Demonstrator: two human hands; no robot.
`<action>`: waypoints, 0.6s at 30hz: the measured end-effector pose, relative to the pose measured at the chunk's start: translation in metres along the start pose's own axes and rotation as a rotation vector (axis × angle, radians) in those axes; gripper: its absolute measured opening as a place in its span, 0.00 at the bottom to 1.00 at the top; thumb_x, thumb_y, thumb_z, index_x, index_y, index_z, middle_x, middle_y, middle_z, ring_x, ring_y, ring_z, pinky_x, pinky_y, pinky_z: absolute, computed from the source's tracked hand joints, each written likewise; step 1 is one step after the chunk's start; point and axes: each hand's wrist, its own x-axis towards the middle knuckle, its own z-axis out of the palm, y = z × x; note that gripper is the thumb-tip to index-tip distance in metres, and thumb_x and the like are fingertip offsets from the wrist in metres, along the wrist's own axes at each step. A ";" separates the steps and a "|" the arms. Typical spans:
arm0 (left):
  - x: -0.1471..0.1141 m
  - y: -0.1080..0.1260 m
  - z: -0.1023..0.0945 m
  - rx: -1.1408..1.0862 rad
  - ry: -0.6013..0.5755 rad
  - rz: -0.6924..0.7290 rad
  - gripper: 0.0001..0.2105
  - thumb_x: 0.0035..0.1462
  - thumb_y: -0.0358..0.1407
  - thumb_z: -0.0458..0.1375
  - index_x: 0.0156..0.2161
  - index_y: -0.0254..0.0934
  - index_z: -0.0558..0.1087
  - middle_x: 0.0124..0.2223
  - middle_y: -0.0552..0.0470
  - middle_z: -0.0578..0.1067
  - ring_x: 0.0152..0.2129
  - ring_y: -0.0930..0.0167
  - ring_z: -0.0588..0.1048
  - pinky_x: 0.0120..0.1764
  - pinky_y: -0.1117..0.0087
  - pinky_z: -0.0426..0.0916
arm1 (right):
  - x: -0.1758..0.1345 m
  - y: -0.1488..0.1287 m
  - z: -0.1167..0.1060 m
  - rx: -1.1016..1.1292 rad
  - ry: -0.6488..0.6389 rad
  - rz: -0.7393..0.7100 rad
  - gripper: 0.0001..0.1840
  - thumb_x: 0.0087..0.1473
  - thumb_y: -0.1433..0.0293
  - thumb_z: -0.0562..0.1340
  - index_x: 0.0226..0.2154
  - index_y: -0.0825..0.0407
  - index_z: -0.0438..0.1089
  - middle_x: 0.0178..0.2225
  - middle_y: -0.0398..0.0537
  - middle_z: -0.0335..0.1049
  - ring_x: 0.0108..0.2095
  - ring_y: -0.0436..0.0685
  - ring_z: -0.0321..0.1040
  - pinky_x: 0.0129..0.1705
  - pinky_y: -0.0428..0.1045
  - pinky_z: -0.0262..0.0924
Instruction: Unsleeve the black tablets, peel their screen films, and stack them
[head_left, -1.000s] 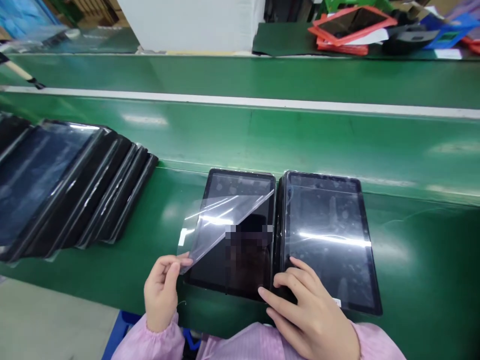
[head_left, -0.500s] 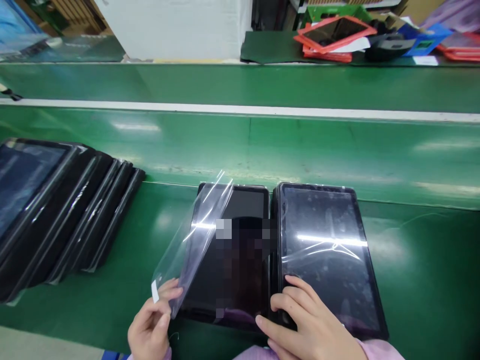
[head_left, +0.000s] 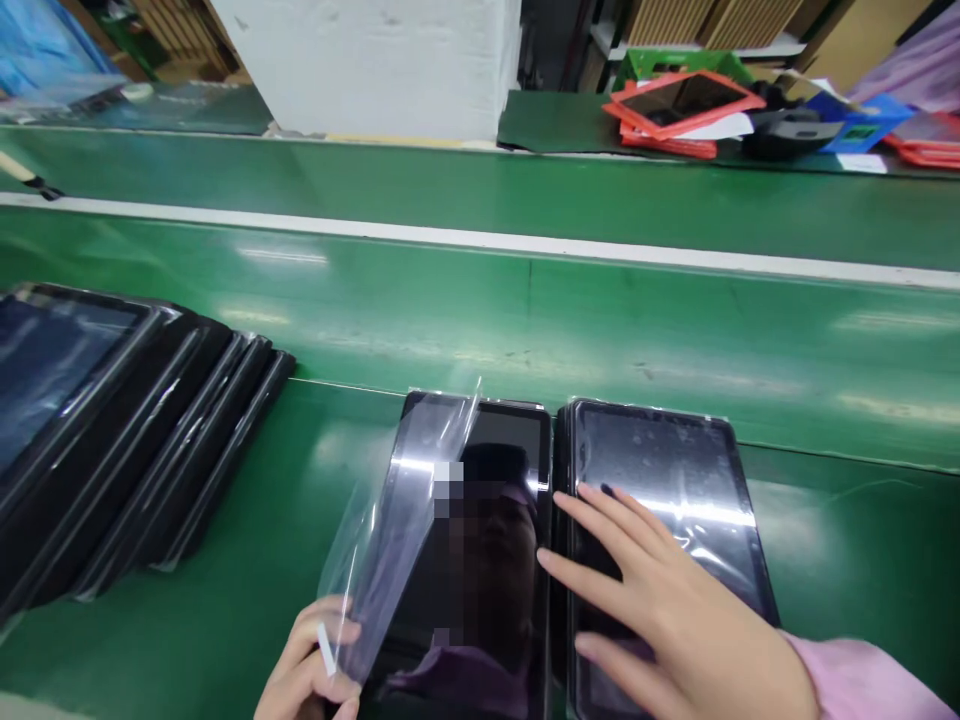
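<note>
A black tablet (head_left: pixel 510 425) lies screen up at the centre, its glossy glass reflecting a person. Clear protective film (head_left: pixel 405 540) covers its left part, lifted and curled back along a slanting edge. At the film's lower left corner, by a small white tab, my left hand (head_left: pixel 311 660) pinches it. My right hand (head_left: pixel 667 600) is spread, its fingers over a second tablet (head_left: pixel 667 450), which lies on at least one more. Two of those fingertips reach the gap between the tablets; whether they touch either is unclear.
Several film-wrapped tablets (head_left: pixel 90 420) lean overlapped on the left of the green bench (head_left: pixel 315 450). A white ledge (head_left: pixel 450 238) runs across behind. On the back shelf are a white block (head_left: pixel 367 70), red-framed tablets (head_left: pixel 682 105) and a blue box (head_left: pixel 862 120).
My right hand has moved farther up over the right tablet and spread its fingers. The film now lies lower and more to the left hand's side. The view has shifted slightly.
</note>
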 end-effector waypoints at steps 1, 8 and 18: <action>-0.001 -0.001 0.000 0.008 0.003 0.014 0.12 0.53 0.37 0.62 0.21 0.39 0.70 0.34 0.47 0.76 0.38 0.58 0.76 0.39 0.58 0.74 | 0.008 0.004 -0.001 0.022 0.002 0.017 0.26 0.56 0.70 0.60 0.58 0.43 0.68 0.61 0.56 0.60 0.62 0.70 0.56 0.58 0.70 0.56; -0.005 0.005 0.004 0.037 -0.008 0.048 0.26 0.62 0.55 0.46 0.22 0.42 0.72 0.39 0.43 0.74 0.45 0.56 0.69 0.44 0.53 0.70 | 0.075 0.036 -0.002 0.258 0.165 0.155 0.23 0.67 0.58 0.50 0.45 0.49 0.78 0.36 0.52 0.71 0.37 0.60 0.67 0.39 0.58 0.65; -0.003 0.008 0.022 0.082 0.055 -0.119 0.22 0.55 0.53 0.60 0.48 0.41 0.67 0.57 0.38 0.67 0.57 0.52 0.63 0.53 0.46 0.65 | 0.109 0.045 -0.006 0.390 0.205 0.343 0.20 0.57 0.50 0.60 0.34 0.46 0.79 0.37 0.49 0.77 0.40 0.64 0.73 0.42 0.60 0.66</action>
